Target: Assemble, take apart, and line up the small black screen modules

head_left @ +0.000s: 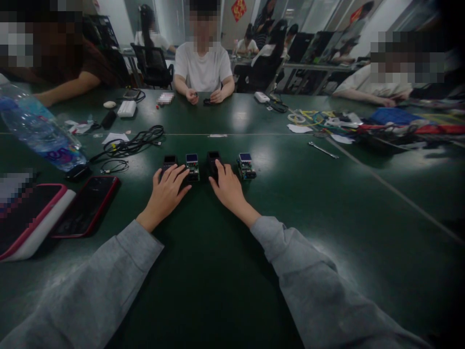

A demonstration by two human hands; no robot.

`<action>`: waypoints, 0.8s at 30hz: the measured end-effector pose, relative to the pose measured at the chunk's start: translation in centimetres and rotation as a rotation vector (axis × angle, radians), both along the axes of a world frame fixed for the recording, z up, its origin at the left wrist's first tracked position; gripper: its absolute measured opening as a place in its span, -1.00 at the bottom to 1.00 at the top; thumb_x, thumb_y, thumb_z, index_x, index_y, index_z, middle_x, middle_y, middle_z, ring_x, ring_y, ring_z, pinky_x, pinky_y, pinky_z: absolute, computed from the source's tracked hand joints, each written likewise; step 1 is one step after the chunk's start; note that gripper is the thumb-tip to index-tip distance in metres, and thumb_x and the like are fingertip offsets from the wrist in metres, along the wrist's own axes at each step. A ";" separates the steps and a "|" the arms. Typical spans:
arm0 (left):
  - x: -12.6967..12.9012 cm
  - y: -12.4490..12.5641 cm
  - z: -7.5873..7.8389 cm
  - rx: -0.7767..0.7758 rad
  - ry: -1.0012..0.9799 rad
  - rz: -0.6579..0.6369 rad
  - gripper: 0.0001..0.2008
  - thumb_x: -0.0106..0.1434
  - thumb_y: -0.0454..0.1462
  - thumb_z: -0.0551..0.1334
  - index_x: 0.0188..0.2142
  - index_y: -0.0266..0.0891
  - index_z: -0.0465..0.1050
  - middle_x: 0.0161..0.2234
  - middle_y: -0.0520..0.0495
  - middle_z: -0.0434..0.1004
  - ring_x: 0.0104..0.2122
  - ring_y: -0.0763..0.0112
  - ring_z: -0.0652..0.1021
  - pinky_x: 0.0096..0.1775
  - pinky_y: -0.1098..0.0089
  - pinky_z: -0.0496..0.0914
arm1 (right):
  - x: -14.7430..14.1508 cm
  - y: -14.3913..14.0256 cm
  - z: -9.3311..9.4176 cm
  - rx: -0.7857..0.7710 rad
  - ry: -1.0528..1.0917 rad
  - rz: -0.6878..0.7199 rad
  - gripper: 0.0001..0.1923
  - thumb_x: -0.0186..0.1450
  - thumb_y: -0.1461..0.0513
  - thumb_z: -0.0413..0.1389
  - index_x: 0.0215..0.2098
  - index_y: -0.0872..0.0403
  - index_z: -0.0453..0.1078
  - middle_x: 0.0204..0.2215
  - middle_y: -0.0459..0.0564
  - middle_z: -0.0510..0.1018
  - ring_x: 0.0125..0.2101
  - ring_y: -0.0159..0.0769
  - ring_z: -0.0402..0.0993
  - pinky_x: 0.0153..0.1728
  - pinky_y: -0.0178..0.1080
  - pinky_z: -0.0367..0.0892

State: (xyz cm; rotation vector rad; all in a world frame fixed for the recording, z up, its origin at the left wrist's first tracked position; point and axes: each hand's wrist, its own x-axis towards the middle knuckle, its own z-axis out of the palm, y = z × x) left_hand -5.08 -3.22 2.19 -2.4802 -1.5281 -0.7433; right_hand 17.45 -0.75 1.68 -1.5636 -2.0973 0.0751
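Note:
Four small items stand in a row on the dark green table (218,281): two black box-like cases and two bare circuit boards with small screens. My left hand (167,190) lies over the left black case (170,159), fingers stretched and a little apart, hiding most of it. Its fingertips reach the edge of the left circuit board (192,165). My right hand (229,186) has its index finger on the right black case (213,157), with the thumb apart at the near side. Just right of it stands the other circuit board (247,166). Neither hand visibly grips anything.
To the left are a tilted water bottle (39,128), a phone (87,206) and black cables (134,140). A wrench (323,150) and tangled coloured wires (319,118) lie to the right. Across the table sits a person in a white shirt (203,68).

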 end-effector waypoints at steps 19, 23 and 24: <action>0.0 -0.1 0.1 -0.010 0.021 0.017 -0.60 0.45 -0.20 0.12 0.25 -0.08 0.30 0.22 -0.21 0.44 0.32 0.00 0.28 0.30 -0.19 0.00 | 0.0 -0.2 0.0 0.024 -0.027 0.001 -0.38 0.47 0.14 -0.05 0.42 0.20 0.03 0.13 0.33 0.33 0.03 0.06 0.42 -0.02 0.05 0.44; -0.1 -0.1 0.1 -0.007 0.023 0.011 -0.60 0.45 -0.19 0.12 0.25 -0.09 0.31 0.21 -0.22 0.44 0.32 -0.01 0.28 0.30 -0.19 0.01 | 0.0 -0.4 -0.1 0.043 -0.059 0.002 -0.39 0.47 0.14 -0.05 0.41 0.25 0.04 0.10 0.34 0.34 0.03 0.05 0.40 -0.01 0.04 0.43; -0.1 -0.1 0.1 -0.006 0.020 0.010 -0.60 0.45 -0.18 0.12 0.24 -0.08 0.31 0.20 -0.22 0.45 0.32 -0.01 0.29 0.30 -0.19 0.01 | 0.0 -0.5 0.0 0.043 -0.063 0.003 -0.39 0.48 0.14 -0.06 0.41 0.25 0.04 0.10 0.33 0.34 0.02 0.05 0.40 0.00 0.05 0.43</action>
